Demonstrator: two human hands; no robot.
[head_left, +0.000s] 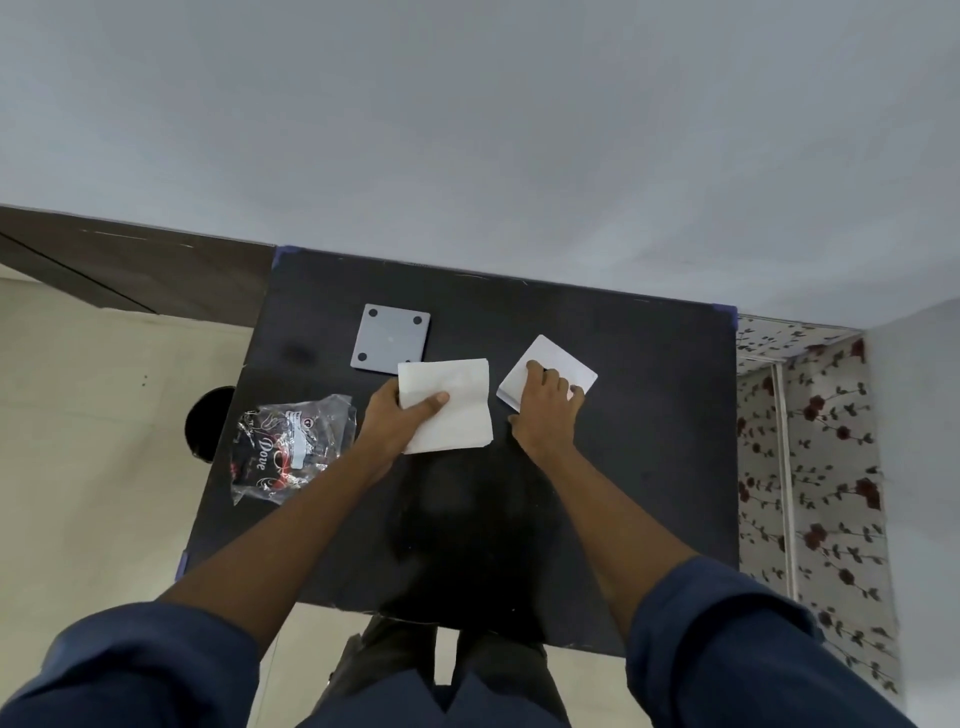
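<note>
Pinching paper (453, 410) by left edge, left grip (397, 418)

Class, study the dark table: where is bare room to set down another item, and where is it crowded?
Bare: the table right of the white square under the right hand; also the near stretch between the forearms. Crowded: left of centre, where grey plate, folded paper in the left hand, and plastic packet sit close.

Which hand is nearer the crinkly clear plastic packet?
Left: the left hand lies just beside the packet, gripping folded white paper; the right hand rests farther away on a white square card.
</note>
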